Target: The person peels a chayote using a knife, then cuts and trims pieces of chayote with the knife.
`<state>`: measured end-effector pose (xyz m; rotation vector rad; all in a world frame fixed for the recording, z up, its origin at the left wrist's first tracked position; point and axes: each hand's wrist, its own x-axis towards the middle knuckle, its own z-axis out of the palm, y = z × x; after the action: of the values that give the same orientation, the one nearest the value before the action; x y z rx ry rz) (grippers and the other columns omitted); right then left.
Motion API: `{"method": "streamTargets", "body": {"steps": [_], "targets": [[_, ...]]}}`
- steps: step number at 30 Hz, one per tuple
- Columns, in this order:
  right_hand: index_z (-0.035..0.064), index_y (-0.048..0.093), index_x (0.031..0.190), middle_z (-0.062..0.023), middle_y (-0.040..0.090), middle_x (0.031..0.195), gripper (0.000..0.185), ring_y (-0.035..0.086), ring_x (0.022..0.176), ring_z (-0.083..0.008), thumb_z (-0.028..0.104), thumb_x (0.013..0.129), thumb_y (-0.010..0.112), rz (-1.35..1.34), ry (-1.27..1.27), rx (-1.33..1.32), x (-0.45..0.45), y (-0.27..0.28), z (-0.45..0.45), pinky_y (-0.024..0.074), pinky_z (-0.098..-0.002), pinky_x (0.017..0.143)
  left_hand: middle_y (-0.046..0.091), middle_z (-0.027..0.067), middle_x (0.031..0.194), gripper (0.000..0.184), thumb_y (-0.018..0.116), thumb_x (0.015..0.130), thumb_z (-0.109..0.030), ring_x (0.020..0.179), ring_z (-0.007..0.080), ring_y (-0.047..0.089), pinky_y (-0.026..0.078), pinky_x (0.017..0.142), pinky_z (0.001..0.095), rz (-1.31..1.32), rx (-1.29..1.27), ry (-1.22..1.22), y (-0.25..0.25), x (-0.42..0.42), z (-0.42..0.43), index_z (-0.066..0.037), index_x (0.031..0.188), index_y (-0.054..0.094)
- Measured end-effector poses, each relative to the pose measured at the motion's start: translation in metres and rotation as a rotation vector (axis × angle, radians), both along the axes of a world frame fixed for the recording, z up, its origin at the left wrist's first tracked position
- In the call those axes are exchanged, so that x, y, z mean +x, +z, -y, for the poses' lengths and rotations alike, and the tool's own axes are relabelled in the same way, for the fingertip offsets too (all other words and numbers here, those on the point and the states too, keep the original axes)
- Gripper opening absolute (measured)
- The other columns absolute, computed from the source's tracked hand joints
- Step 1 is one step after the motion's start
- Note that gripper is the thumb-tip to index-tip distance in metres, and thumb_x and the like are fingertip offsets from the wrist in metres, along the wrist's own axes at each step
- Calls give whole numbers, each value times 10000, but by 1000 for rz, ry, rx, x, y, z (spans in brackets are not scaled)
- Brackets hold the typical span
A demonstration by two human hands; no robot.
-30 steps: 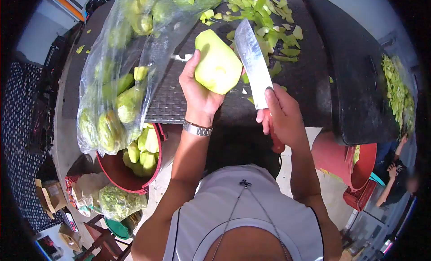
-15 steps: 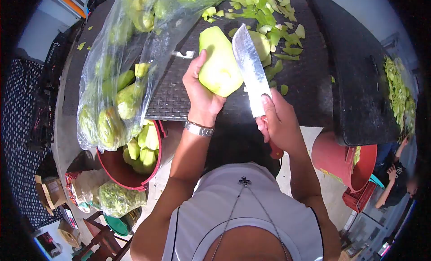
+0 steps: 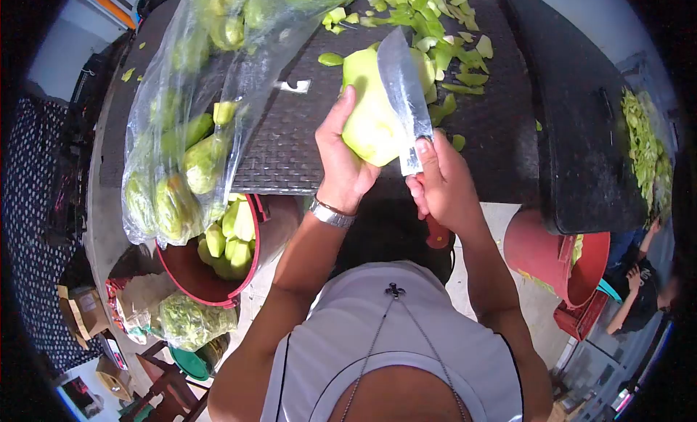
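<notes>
Over the table's near edge, my left hand (image 3: 345, 150) cradles a pale green, mostly peeled papaya (image 3: 367, 117) from the left, thumb along its side. My right hand (image 3: 443, 175) is closed around the handle of a broad-bladed knife (image 3: 403, 81), whose red handle end (image 3: 437, 235) shows below the fist. The blade points away from me and lies along the papaya's right side, covering part of it. Behind the blade, another pale green rounded piece (image 3: 423, 66) is partly hidden. Green peelings (image 3: 465, 59) are scattered beyond on the dark woven tabletop (image 3: 283, 157).
A clear plastic bag (image 3: 250, 95) of green fruit hangs over the table's left edge. Below it, a red bucket (image 3: 168, 266) holds peeled pieces. Another red bucket (image 3: 537, 248) stands right, under a black board (image 3: 581, 132). A person (image 3: 639, 295) is at far right.
The papaya and my left hand have shifted right and slightly toward me. The knife blade has gone from beside the papaya to overlapping its right side. A peel at left is now uncovered.
</notes>
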<state>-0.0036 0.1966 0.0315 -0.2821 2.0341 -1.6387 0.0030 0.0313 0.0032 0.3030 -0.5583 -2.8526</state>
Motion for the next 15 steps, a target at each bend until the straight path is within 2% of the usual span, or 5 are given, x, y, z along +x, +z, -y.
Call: {"method": "streamTargets", "body": {"steps": [2, 8, 10, 12, 15], "targets": [[27, 503, 1111, -103, 568, 613, 192, 578, 430, -193, 215, 1102, 466, 4, -13, -41, 4, -7, 4, 450, -354, 419, 731, 140, 1189, 441, 629, 1010, -365, 1002, 267, 735, 601, 889, 411, 23, -55, 30, -3, -2, 0, -18, 1282, 640], [20, 501, 1106, -77, 558, 601, 208, 558, 424, -158, 220, 1117, 444, -60, 14, -58, 29, -18, 1, 444, -337, 403, 742, 113, 1109, 412, 612, 1025, -378, 944, 244, 734, 601, 847, 394, 2, -10, 55, 4, -8, 14, -36, 1249, 659], [39, 516, 1104, -34, 513, 630, 268, 505, 438, -116, 278, 1134, 397, -3, 21, -72, 23, -15, 5, 427, -299, 406, 739, 111, 1107, 429, 603, 1033, -404, 930, 237, 731, 596, 853, 392, 46, -59, 88, 4, -6, 6, -44, 1260, 649], [54, 519, 1103, -10, 487, 648, 310, 481, 446, -95, 317, 1146, 359, 36, -4, -44, 12, -8, 10, 425, -279, 407, 729, 140, 1136, 463, 583, 1041, -410, 970, 271, 730, 587, 899, 423, 43, -59, 56, -3, -3, -9, -25, 1295, 621], [21, 499, 1067, -60, 538, 625, 223, 531, 426, -143, 224, 1125, 429, 86, 19, -149, 12, -16, 10, 435, -319, 388, 721, 167, 1171, 502, 558, 1050, -426, 1009, 306, 728, 581, 928, 449, 33, -47, 28, -9, -6, -7, -6, 1319, 602]]}}
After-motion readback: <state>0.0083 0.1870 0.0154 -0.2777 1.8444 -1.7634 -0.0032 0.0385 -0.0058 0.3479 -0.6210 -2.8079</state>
